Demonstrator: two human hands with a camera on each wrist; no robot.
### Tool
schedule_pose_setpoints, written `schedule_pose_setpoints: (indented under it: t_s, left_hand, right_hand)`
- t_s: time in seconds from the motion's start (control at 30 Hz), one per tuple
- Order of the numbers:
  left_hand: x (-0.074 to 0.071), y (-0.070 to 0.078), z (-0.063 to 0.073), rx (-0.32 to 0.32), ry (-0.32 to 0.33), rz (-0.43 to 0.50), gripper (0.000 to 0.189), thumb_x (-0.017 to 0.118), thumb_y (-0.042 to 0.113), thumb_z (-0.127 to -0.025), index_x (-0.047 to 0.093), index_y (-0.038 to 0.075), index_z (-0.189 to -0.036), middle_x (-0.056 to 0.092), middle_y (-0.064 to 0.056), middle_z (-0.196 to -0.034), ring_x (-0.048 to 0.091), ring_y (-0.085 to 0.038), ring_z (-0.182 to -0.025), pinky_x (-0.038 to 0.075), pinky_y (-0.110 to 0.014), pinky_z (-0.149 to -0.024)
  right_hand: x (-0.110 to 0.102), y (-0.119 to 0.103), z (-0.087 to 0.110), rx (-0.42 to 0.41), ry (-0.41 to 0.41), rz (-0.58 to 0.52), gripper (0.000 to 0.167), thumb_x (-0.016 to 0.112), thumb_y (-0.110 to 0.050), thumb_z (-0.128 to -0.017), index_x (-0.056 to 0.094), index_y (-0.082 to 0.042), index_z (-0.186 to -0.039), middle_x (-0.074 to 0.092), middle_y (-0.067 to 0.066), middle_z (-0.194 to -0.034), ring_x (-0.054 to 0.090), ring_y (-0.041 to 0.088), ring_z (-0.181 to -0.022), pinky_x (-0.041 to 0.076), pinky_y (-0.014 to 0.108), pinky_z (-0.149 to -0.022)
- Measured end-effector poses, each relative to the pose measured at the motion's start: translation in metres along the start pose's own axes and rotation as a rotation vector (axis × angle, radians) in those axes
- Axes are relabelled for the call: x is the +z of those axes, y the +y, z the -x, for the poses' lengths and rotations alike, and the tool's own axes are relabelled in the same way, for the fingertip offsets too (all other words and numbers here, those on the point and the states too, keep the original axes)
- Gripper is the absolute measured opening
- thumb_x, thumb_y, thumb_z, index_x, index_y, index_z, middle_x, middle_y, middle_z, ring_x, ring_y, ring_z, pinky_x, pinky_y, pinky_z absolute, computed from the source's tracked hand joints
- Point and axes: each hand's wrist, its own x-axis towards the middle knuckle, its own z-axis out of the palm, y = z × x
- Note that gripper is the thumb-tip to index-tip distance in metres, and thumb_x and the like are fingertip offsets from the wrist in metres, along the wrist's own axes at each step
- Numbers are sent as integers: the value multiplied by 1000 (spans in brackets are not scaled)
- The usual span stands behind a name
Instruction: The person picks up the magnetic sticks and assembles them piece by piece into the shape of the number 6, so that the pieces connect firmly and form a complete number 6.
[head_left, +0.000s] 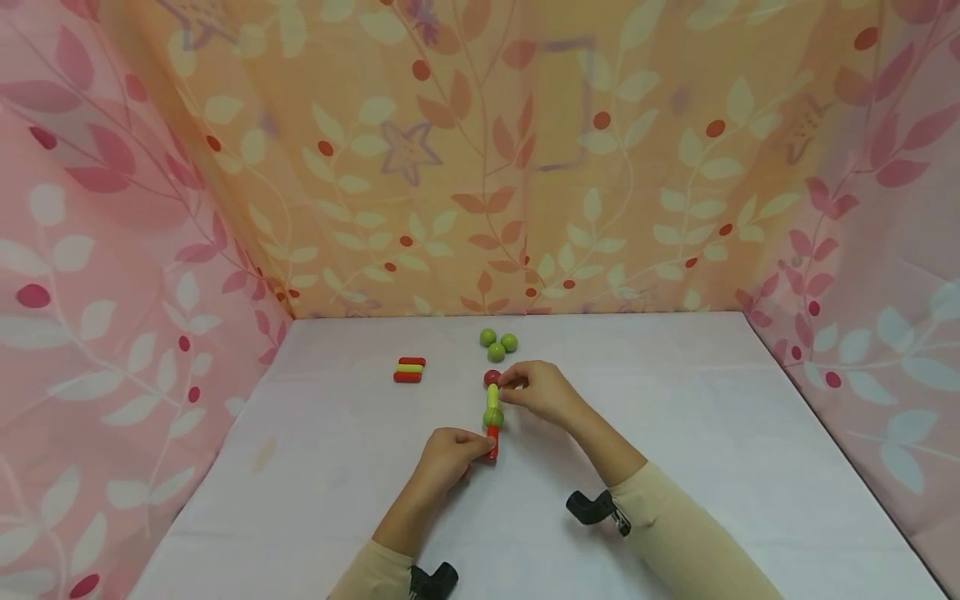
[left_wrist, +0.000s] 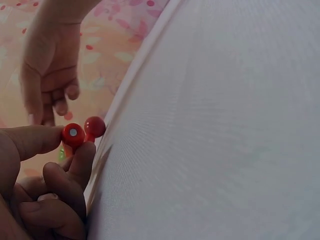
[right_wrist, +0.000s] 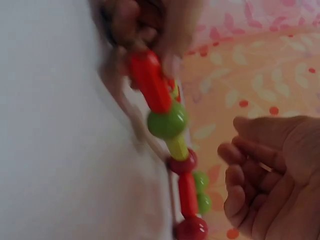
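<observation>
My left hand (head_left: 448, 457) pinches the near end of a red stick (head_left: 492, 442) between thumb and forefinger. A green ball (head_left: 492, 417), a yellow stick (head_left: 492, 396) and a red ball (head_left: 492, 378) follow it in a row. In the right wrist view another red stick (right_wrist: 188, 195) and a second red ball (right_wrist: 192, 228) continue the row; my right hand overlaps that part in the head view. The left wrist view shows a silvery disc in the held stick's end. My right hand (head_left: 543, 392), fingers loosely bent and holding nothing, hovers beside the row (right_wrist: 272, 175).
Several green balls (head_left: 497, 352) sit together at the back of the white-covered table (head_left: 675, 400). Red and yellow sticks (head_left: 409, 368) lie side by side to the left. Patterned cloth (head_left: 480, 167) walls the table's back and sides.
</observation>
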Motion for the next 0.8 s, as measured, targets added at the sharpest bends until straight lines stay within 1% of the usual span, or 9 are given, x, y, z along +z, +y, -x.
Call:
schedule_pose_setpoints:
  t_s: [0.1,0.17,0.23,0.37,0.47,0.53,0.6,0.67,0.8]
  left_hand:
    - [0,1,0,-1,3,12,31,73,46,-71,72,16,-79,64,-6,-68,43,-12,-44,35,-24,-41]
    - [1,1,0,-1,-1,16,31,73,46,-71,72,16,-79,65,-5,-71,44,-13,-44,35,-25,-42]
    - [1,1,1,3,-4,12,31,73,47,-72,72,17,-80,65,-5,-73,45,-13,-45,36,-25,-42]
    - [0,0,2,10,-9,1,32,72,47,-72,72,17,-81,63,-6,-69,45,-14,-46,35,-26,-43]
    - [0,0,2,13,-11,-3,32,71,48,-73,72,17,-81,61,-7,-67,45,-15,-46,35,-26,-43]
    - [0,-1,2,15,-12,-4,31,71,48,-73,72,17,-81,61,-7,-67,44,-15,-46,35,-26,-43]
    - [0,-3,1,9,-13,-6,32,71,49,-73,71,18,-81,60,-6,-66,44,-14,-45,35,-26,-42]
    - [1,-4,0,8,-13,-11,32,71,50,-72,71,19,-81,59,-5,-64,44,-13,-45,35,-26,-42]
    - [2,-6,-1,8,-11,-24,33,70,51,-72,71,20,-81,60,-4,-65,45,-13,-45,35,-25,-42]
  right_hand:
    - [-17,1,-17,-58,-25,39,22,72,-31,-78,69,-20,-97,63,-11,-85,54,15,-78,46,29,-64]
    - [-28,3,-28,-71,-34,69,20,71,-32,-79,68,-23,-97,63,-11,-87,53,16,-77,46,30,-62]
    - [-37,7,-40,-77,-41,94,20,71,-32,-79,68,-24,-98,63,-10,-90,52,16,-79,46,29,-63]
    - [-50,14,-61,-104,-38,118,21,71,-29,-79,68,-24,-99,64,-9,-93,52,17,-82,46,29,-67]
    - [-56,18,-76,-139,-28,118,18,72,-27,-79,68,-24,-97,65,-7,-93,53,19,-81,46,30,-66]
    - [-58,21,-84,-138,-28,92,19,72,-26,-79,68,-23,-97,66,-3,-95,54,20,-81,47,31,-66]
    - [-59,25,-91,-116,-32,65,20,71,-26,-80,68,-22,-98,65,0,-99,54,22,-81,47,31,-66]
    - [-59,30,-96,-76,-37,38,21,71,-25,-80,67,-21,-101,64,3,-104,54,23,-83,47,31,-67]
    - [-56,40,-103,-11,-36,-13,24,70,-22,-81,66,-17,-104,62,5,-109,54,26,-91,46,34,-73]
